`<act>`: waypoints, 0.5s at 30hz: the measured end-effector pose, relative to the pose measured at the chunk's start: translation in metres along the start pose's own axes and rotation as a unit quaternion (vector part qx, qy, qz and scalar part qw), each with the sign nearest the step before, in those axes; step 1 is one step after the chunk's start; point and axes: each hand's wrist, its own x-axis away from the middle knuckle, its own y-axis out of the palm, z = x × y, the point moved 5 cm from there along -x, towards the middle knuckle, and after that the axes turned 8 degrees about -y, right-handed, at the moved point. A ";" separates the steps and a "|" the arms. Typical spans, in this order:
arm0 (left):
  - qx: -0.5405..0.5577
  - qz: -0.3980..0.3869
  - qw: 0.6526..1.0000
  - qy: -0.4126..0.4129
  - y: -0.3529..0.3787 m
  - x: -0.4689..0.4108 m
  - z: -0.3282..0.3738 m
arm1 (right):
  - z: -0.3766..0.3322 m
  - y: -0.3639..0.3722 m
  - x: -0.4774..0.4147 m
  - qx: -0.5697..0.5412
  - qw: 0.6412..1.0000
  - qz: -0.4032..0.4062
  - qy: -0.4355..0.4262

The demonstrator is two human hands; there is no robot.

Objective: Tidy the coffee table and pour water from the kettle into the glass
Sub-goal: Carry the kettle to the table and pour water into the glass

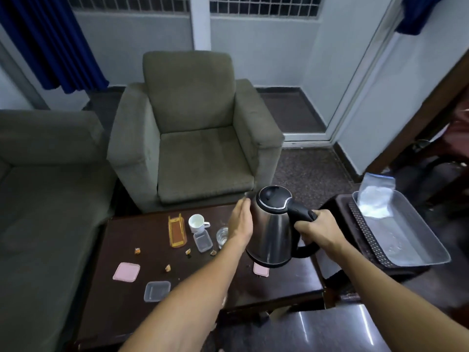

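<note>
The right hand (317,228) is curled tightly round the black handle of the steel kettle (272,235), which it holds in the air over the right end of the coffee table (121,237), with the lid closed. The left hand (241,219) is flat, fingers straight and together, close against the kettle's left side near the spout; whether the palm actually touches the metal cannot be told. Just behind the left wrist stands the glass (222,237) on the table, half hidden by the wrist, to the lower left of the kettle. Left of the glass lies a small clear box (202,242), with a white cup (196,223) just beyond it and a yellow holder (176,231) beside the cup. Small brown scraps (188,251) are scattered over the middle of the table. Nearer the person lie a pink lid (126,271) and a larger clear box (156,290), and a second pink lid (260,270) shows under the kettle's base. To the right, a dark stand carries a metal tray (416,250) with a plastic bag (375,196) at its far end. An armchair (198,133) stands beyond the table and a sofa (45,186) along its left.
</note>
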 end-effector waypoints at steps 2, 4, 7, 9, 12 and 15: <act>0.009 -0.008 1.000 0.005 0.009 0.004 0.016 | -0.008 -0.014 0.001 0.003 1.000 0.010 -0.012; 0.008 -0.016 1.000 0.000 0.020 0.010 0.031 | -0.013 -0.032 0.003 0.010 1.000 0.024 -0.014; -0.011 -0.029 0.999 0.012 0.041 0.017 0.054 | -0.017 -0.062 0.001 0.006 0.999 0.049 -0.020; -0.024 -0.041 0.999 0.027 0.058 0.022 0.071 | -0.019 -0.082 0.003 0.002 0.997 0.068 -0.020; -0.042 -0.068 0.996 0.047 0.085 0.032 0.091 | -0.016 -0.112 0.004 -0.011 0.996 0.085 -0.015; -0.072 -0.096 0.991 0.061 0.116 0.040 0.099 | -0.007 -0.146 0.003 0.004 0.995 0.097 -0.001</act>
